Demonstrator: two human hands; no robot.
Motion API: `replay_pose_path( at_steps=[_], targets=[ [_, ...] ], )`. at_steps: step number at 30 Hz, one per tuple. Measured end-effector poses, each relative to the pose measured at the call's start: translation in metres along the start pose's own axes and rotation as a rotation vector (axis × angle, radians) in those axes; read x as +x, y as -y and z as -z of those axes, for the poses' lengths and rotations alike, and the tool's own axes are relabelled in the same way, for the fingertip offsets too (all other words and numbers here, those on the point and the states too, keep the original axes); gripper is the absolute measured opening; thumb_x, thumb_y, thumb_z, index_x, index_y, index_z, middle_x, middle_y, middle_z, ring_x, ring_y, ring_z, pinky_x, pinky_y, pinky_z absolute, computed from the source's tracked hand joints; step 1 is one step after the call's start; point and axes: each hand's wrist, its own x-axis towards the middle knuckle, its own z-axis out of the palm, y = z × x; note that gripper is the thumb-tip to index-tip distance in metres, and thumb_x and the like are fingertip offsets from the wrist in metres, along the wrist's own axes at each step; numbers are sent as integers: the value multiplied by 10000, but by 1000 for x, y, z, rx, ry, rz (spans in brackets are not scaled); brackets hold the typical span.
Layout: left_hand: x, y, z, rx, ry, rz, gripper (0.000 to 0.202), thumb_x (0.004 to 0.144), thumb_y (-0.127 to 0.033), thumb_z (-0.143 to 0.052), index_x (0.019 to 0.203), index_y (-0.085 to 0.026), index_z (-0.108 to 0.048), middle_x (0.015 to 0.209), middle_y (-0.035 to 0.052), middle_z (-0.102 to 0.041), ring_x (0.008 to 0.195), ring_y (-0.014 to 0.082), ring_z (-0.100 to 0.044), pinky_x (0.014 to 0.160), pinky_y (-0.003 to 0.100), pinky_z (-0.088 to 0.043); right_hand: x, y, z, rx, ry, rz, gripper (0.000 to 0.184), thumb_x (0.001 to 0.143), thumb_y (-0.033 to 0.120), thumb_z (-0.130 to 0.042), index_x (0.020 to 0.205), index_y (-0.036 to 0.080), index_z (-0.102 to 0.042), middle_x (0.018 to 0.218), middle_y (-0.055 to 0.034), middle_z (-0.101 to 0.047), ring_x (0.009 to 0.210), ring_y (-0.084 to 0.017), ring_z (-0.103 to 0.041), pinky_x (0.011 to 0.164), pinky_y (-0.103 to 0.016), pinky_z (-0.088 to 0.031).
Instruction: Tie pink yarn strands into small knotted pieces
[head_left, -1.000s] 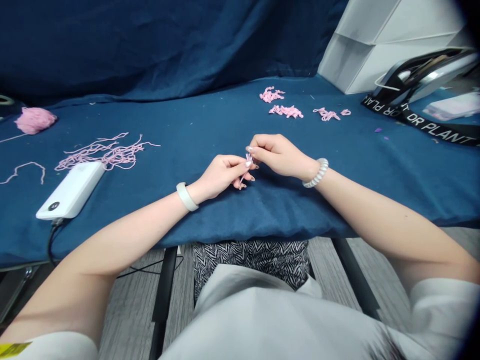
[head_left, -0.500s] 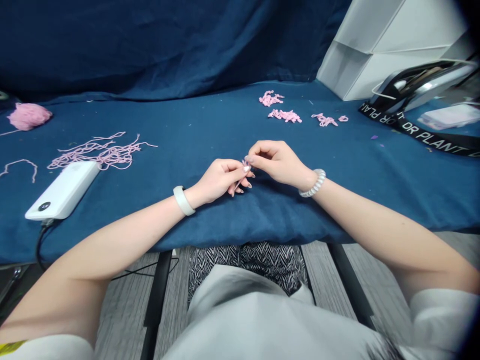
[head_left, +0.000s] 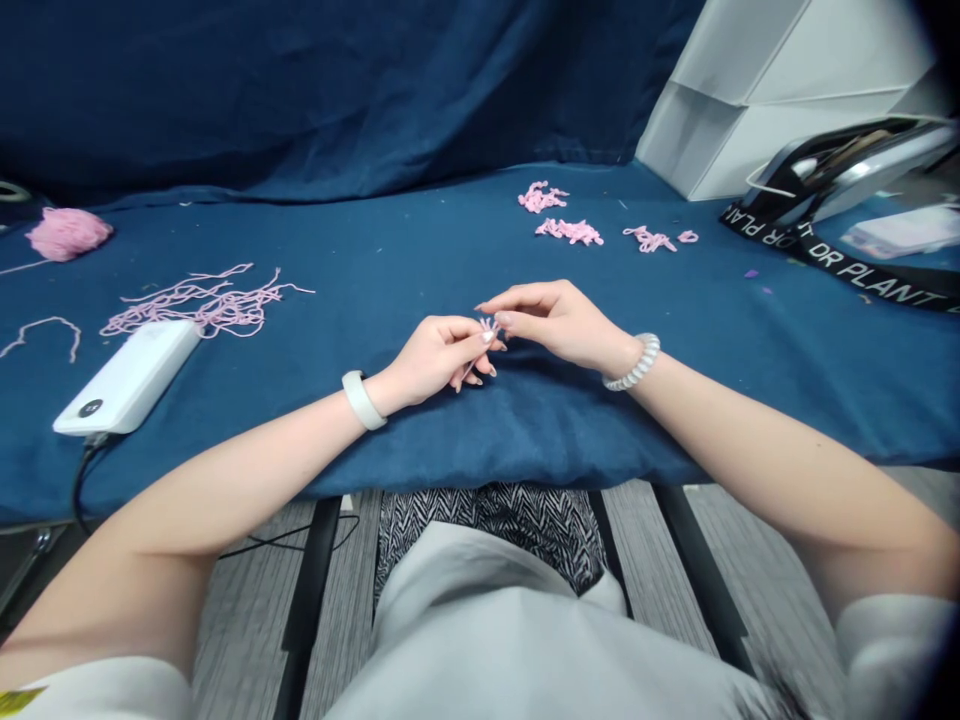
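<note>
- Yarn (head_left: 487, 325), pink and thin, sits at the fingertips of the left hand (head_left: 442, 358), over the near part of the blue cloth (head_left: 360, 250); small loops fan out above the thumb and a tail slants below.
- The left thumb and fingers pinch it; the right hand (head_left: 566, 325) curves close over the loops, its thumb beside them — whether it grasps any, I cannot tell.
- Work seems partway along: looped pieces lie in a far pile (head_left: 543, 197) and a nearer pile (head_left: 570, 232), with a smaller group (head_left: 651, 239) and a single loop (head_left: 688, 237) to their right.
- Apparently unworked are the loose strands (head_left: 202, 308), a lone strand (head_left: 43, 325) and a ball of yarn (head_left: 69, 234), all on the left.
- A white power bank (head_left: 131, 375) lies against the loose strands, seemingly covering some — a likely snag.
- Far right: a lettered strap (head_left: 862, 262) and white boxes (head_left: 787, 90).
</note>
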Motion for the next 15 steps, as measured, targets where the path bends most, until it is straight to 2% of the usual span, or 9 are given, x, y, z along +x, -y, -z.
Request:
replay_pose_path(
  at_steps=[7,11,15],
  targets=[
    [-4,-9,-1,54,80,42,484,682,-529,-717,792,-63,-640,550,16,-627,362,34,-485,321,107,-334,0,-3,1,-22,175,58,336,765,344,-701,1040,151,-717,872,-45,-657,720,-105,-575,690,-265,-470],
    [-5,-9,1,103,153,48,449,720,-506,-695,789,-65,-650,564,17,-636,337,26,-459,323,118,-339,-1,0,4,-126,262,115,271,783,309,-687,1011,170,-732,804,-28,-632,731,-106,-558,714,-266,-460],
    [-4,-6,5,150,232,44,412,733,-471,-696,811,-69,-653,604,23,-658,343,25,-465,334,124,-352,-2,4,5,-119,336,107,177,776,292,-694,903,183,-752,781,-14,-624,700,-92,-561,698,-255,-461]
  ],
)
